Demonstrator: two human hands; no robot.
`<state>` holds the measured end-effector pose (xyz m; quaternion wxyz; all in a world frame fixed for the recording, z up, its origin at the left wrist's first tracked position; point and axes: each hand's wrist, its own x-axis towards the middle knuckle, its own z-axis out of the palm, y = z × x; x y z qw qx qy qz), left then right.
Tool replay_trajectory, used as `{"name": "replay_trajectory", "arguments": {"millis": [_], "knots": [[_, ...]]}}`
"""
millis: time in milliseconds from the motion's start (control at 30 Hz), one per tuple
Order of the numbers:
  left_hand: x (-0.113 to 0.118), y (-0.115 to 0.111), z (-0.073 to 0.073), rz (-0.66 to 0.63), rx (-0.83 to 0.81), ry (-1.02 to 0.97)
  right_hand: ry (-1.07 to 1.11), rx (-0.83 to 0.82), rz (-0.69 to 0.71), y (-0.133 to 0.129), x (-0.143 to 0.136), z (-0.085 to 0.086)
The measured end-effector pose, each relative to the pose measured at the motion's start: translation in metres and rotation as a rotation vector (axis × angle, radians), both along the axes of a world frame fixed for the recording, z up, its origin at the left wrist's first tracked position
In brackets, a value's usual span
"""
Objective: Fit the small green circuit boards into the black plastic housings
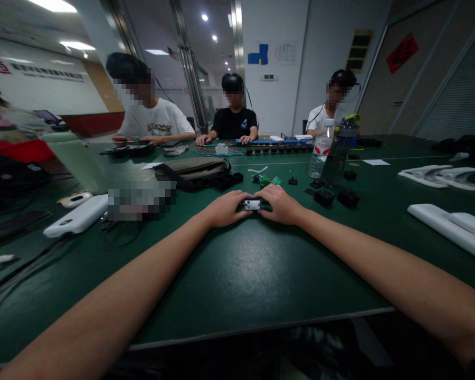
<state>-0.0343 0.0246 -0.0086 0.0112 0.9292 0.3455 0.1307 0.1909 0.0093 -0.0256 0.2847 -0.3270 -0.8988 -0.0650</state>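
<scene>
Holding a small rectangular block with black edges and a light grey face [252, 205] between the left hand [225, 209] and the right hand [282, 205], over the dark green tabletop [257, 274]. Gripped from both sides at once, with the left fingers closed on the left end and the right fingers closed on the right end. Framed by index fingers along the far, upper side and by thumbs along the near, lower side, with the light face bare in the gap and turned toward the head camera. Too small to make out the exact contact spots; cannot tell whether resting on the tabletop or just clear of it. Just beyond the fingers, scattered near the right knuckles: green circuit-board-like pieces [276, 180]. Farther right, well apart from the grip: black plastic cube-shaped pieces [323, 198], near a clear plastic bottle with a red-and-white label [321, 153].
</scene>
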Motion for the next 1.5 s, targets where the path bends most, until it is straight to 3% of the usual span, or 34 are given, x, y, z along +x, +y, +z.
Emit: {"name": "replay_trajectory", "arguments": {"millis": [1500], "knots": [[-0.0001,-0.0010,0.0010,-0.004,0.007,0.001,0.012,-0.023,-0.002,-0.0019,-0.0002,0.0013]]}}
